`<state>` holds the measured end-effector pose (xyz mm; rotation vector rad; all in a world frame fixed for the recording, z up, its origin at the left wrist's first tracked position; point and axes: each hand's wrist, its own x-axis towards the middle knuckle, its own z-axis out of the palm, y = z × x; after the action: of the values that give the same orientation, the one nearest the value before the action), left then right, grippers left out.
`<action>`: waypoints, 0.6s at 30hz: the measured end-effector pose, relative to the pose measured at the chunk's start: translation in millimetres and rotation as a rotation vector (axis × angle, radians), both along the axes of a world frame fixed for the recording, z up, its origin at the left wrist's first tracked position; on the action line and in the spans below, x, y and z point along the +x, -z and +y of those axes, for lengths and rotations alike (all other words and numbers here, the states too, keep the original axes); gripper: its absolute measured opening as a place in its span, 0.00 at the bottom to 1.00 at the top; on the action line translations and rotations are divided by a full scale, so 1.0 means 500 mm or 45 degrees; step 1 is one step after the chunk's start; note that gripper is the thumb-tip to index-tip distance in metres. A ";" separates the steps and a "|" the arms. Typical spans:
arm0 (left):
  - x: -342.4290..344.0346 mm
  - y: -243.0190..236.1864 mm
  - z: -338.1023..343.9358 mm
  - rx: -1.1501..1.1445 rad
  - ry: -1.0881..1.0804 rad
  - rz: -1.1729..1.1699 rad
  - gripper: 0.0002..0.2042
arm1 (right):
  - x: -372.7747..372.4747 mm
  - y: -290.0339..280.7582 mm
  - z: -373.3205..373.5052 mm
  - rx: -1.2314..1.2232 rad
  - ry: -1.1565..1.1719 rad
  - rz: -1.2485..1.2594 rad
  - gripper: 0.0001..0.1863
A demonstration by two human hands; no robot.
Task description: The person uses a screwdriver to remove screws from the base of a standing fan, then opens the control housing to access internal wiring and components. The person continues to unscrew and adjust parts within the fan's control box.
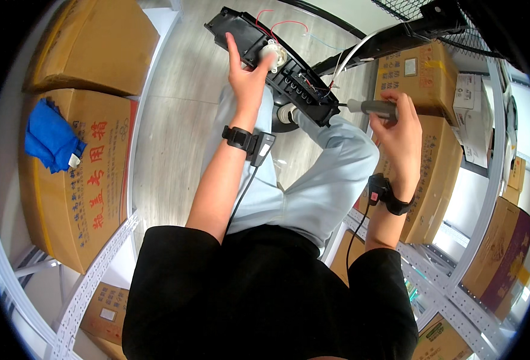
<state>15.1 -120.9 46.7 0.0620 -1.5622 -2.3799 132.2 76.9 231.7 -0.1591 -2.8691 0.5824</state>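
Observation:
A long black plastic housing [313, 96] lies slantwise above my knees, its inner side up with ribs, wires and a round white part [274, 57]. My left hand [250, 78] grips the housing at its near long edge; the thumb lies over the white part, and some fingers are hidden. In my right hand [400, 123] is a screwdriver [378, 109] with a grey handle. Its shaft points left, and the tip is at the housing's right end; whether it sits in a screw is too small to tell.
Thin red wires [289, 23] rise from the housing. A black metal post [391, 45] with a white cable stands beyond it. Cardboard boxes [91, 48] fill shelves on both sides. A blue cloth [52, 135] rests on a left box. Cabled black devices [259, 147] are strapped to both wrists.

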 end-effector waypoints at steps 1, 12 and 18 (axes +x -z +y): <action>0.000 0.000 0.000 -0.010 -0.002 0.001 0.48 | 0.000 0.000 -0.004 -0.071 -0.031 0.031 0.19; 0.009 -0.025 -0.006 0.066 0.085 -0.064 0.48 | 0.005 -0.001 -0.003 -0.027 0.073 -0.053 0.21; 0.010 -0.025 -0.006 0.078 0.089 -0.068 0.48 | 0.001 0.021 0.004 0.210 0.079 0.064 0.14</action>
<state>19.8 -124.0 59.2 0.0863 -1.5390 -2.4997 132.8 78.9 221.2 -0.2033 -2.8356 0.3310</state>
